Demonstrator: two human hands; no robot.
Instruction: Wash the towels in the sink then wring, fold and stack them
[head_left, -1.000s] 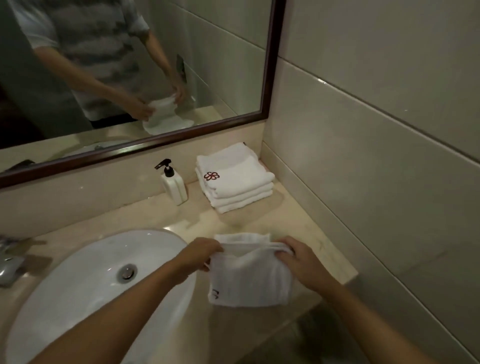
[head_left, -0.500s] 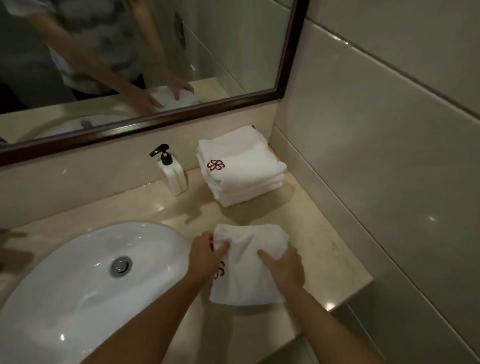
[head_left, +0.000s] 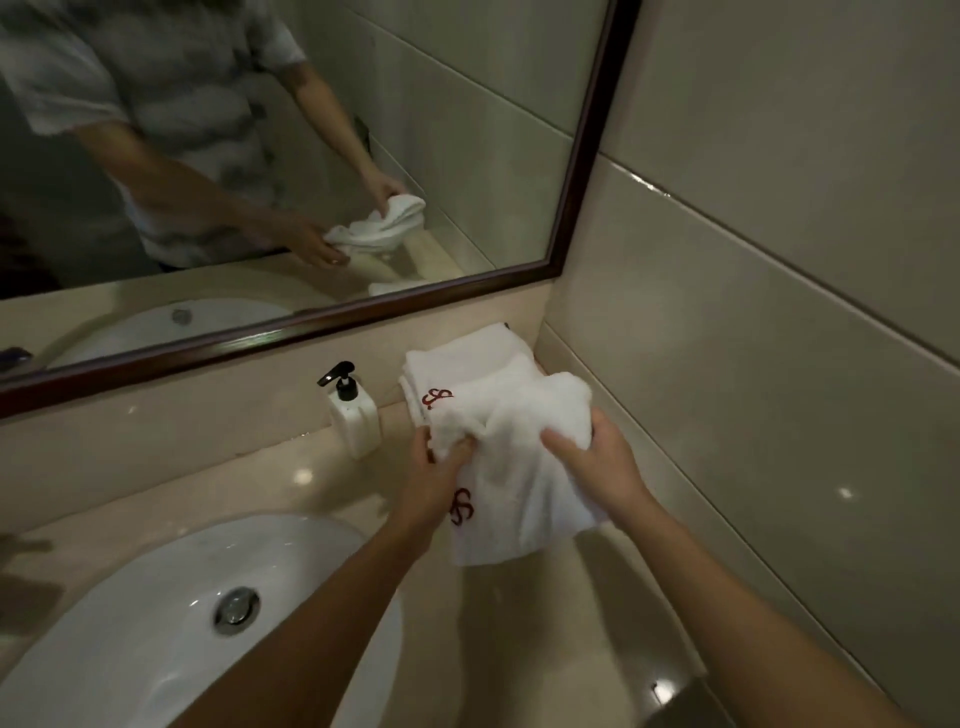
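Towel between soap dispenser and wall, before towel stack

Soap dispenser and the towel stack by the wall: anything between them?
Head view: no object. Only a narrow strip of bare counter separates the soap dispenser from the towel stack; the left hand grips the lifted towel nearer the camera.

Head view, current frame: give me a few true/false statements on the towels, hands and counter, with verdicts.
1. Both hands grip the folded towel. True: left hand, right hand.
2. The towel lies in the sink. False: it is held above the counter, right of the basin.
3. A stack of towels sits in the back corner. True.
4. The soap dispenser stands right of the stack. False: it stands left of it.
5. The held towel bears a blue emblem. False: red.
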